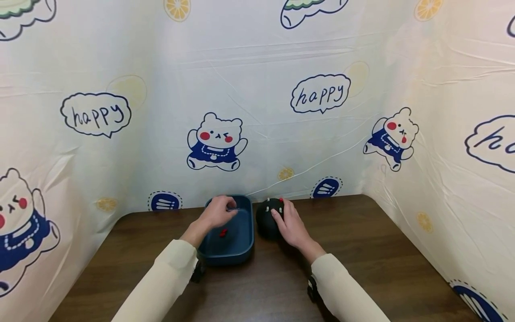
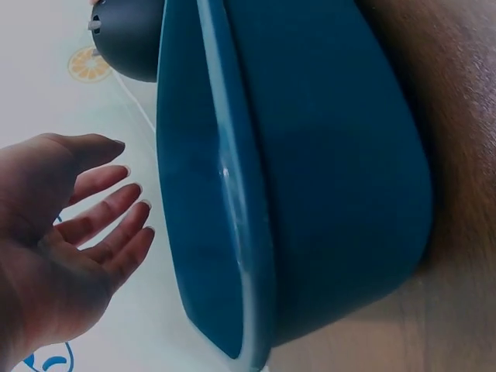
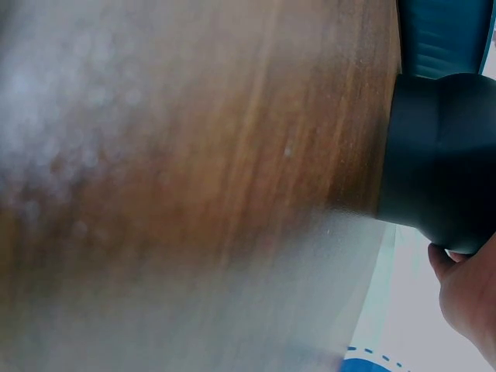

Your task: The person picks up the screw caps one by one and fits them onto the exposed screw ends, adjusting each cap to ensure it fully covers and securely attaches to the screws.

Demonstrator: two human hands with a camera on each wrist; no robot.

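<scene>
A dark blue rectangular tub (image 1: 226, 259) sits on the table with small red pieces (image 1: 223, 232) on its floor. Over its far left part is my left hand (image 1: 218, 212), its fingers loosely bent and nothing between them. In the left wrist view that hand (image 2: 85, 213) is beside the tub's rim, palm bare. Just right of the tub stands a black rounded object (image 1: 266, 226) with several small white and red pegs on its top. My right hand (image 1: 293, 226) holds it from the right side, thumb across the upper surface. The right wrist view shows its straight-sided lower part (image 3: 418, 155).
The brown wooden table (image 1: 346, 250) reaches a printed white curtain (image 1: 257, 147) behind the tub and the black object. More curtain hangs at the left and right sides. Both forearms wear cream sleeves with dark wrist-worn devices.
</scene>
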